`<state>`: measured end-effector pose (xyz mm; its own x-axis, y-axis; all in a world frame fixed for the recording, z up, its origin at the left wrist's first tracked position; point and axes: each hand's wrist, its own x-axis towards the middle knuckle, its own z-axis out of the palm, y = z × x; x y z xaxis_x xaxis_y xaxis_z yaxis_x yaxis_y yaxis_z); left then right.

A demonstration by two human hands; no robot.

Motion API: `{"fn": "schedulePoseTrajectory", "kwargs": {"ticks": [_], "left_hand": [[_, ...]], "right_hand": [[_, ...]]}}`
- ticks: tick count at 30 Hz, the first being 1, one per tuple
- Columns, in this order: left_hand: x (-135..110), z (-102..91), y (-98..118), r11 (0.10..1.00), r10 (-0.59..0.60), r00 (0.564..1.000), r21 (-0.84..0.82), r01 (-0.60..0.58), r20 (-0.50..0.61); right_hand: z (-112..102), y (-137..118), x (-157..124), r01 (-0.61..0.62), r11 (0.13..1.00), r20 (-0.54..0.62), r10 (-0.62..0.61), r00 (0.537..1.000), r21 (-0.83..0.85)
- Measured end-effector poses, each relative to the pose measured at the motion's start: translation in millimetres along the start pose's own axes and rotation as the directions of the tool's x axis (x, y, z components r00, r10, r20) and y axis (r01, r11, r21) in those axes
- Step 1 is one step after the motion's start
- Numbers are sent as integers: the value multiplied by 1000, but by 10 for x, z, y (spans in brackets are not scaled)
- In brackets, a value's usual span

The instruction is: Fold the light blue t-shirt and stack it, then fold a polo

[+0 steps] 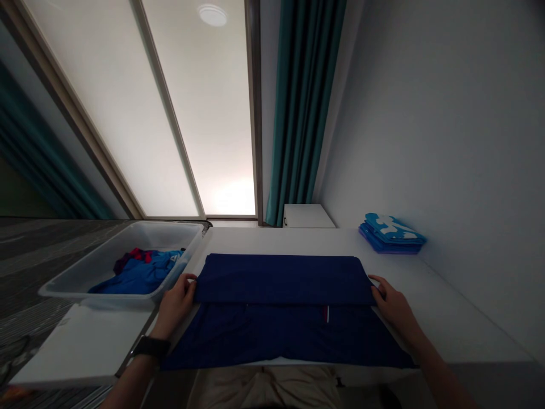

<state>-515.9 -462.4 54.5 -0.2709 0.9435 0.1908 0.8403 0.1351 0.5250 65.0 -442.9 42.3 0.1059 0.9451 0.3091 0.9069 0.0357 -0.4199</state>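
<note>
A navy blue garment (283,281) lies spread on the white table (281,240) in front of me, its far part folded back as a straight band. Below the band's edge shows a small red and white stripe. Which kind of garment it is, I cannot tell. My left hand (177,301), with a dark watch on its wrist, pinches the left end of the folded band. At the right end, my right hand (392,307) grips the cloth between thumb and fingers. The near edge of the garment reaches the table's front edge.
Left of the table, a translucent plastic bin (102,253) holds crumpled blue and red clothes (142,274). Folded blue pieces (394,233) are stacked at the far right by the wall. A white cabinet (309,216) stands behind the table, near a teal curtain (304,113).
</note>
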Motion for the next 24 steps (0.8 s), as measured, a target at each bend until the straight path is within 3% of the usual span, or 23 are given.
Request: {"fn": "schedulePoseTrajectory", "kwargs": {"ticks": [9, 12, 16, 21, 24], "left_hand": [[-15, -46, 89, 1000, -22, 1000, 18, 22, 12], [-8, -34, 68, 999, -29, 999, 31, 28, 26], [1, -25, 52, 998, -18, 999, 53, 17, 31], [6, -39, 77, 999, -15, 999, 38, 14, 32], [10, -39, 70, 999, -22, 999, 29, 20, 50]], "right_hand": [[49, 10, -1, 81, 985, 52, -74, 996, -154], [4, -45, -5, 109, 954, 6, -111, 994, -278], [-21, -397, -21, 174, 875, 30, -180, 983, -452], [236, -1008, -49, 242, 893, 162, -193, 968, -380], [445, -1145, -78, 255, 908, 258, -173, 951, -332]]}}
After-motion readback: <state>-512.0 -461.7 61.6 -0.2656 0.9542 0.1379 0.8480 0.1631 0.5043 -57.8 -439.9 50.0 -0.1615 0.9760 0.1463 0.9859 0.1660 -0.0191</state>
